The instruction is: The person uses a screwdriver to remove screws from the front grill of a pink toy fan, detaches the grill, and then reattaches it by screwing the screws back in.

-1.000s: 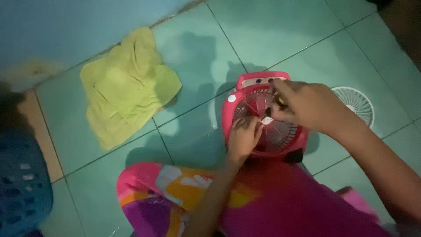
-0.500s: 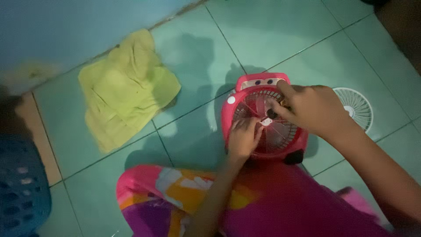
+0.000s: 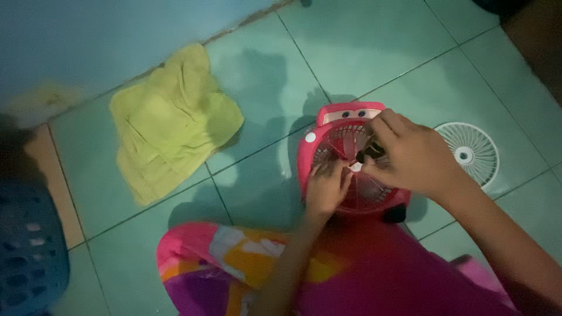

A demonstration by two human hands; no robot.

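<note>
A small red car-shaped fan (image 3: 328,126) lies on its back on the green tiled floor, its front grille removed. My left hand (image 3: 326,188) rests on the fan's lower left, fingers on the blades near the hub. My right hand (image 3: 410,155) hovers over the hub and pinches a small dark part (image 3: 370,153) at the centre. Whether that part is loose or fixed to the hub cannot be told.
The white round fan grille (image 3: 471,153) lies on the tiles right of the fan. A crumpled yellow cloth (image 3: 170,123) lies at the upper left near the blue wall. A blue plastic basket (image 3: 26,257) sits at the lower left. My legs in pink patterned cloth (image 3: 246,263) fill the bottom.
Both hands stay on the fan's hub; my right hand's fingers have shifted slightly around the small dark part. The view has drifted a little.
</note>
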